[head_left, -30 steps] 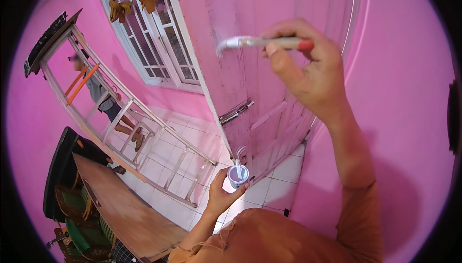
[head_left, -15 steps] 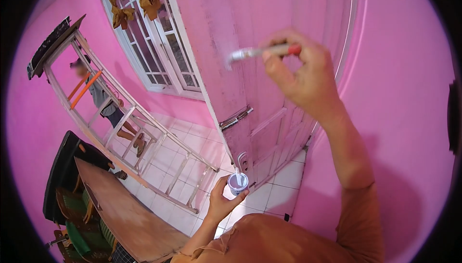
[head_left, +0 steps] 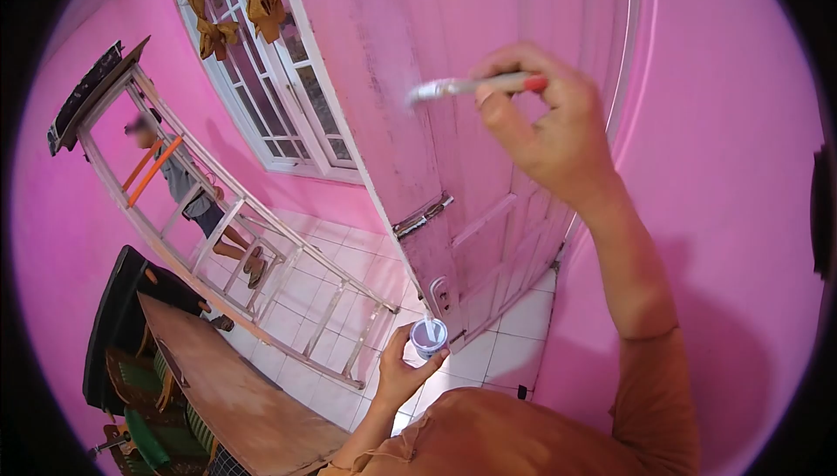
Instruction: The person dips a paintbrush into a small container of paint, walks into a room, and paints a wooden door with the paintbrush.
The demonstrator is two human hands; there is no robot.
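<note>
A paintbrush (head_left: 462, 87) with pale bristles and a red handle end is pinched in my right hand (head_left: 558, 127). Its bristle tip is at the upper part of a pink panelled door (head_left: 514, 162); whether it touches the surface I cannot tell. Low in front of my body, my left hand (head_left: 408, 375) grips a small round paint tub (head_left: 429, 336) by its sides. Pale paint shows inside, and a white stick-like piece (head_left: 430, 323) stands up in it. A metal latch (head_left: 424, 216) and a door handle (head_left: 439, 291) sit along the door's free edge.
A tall stepladder (head_left: 253, 206) stands at left, with a person (head_left: 187, 188) seen behind its rails. A brown board (head_left: 227, 380) and chairs (head_left: 144, 389) fill the lower left. Behind the door is a white-framed window (head_left: 279, 84); a pink wall (head_left: 724, 127) rises at right.
The view has shifted slightly. My right hand with the brush has made only a small movement at the door, and my left hand still holds the tub.
</note>
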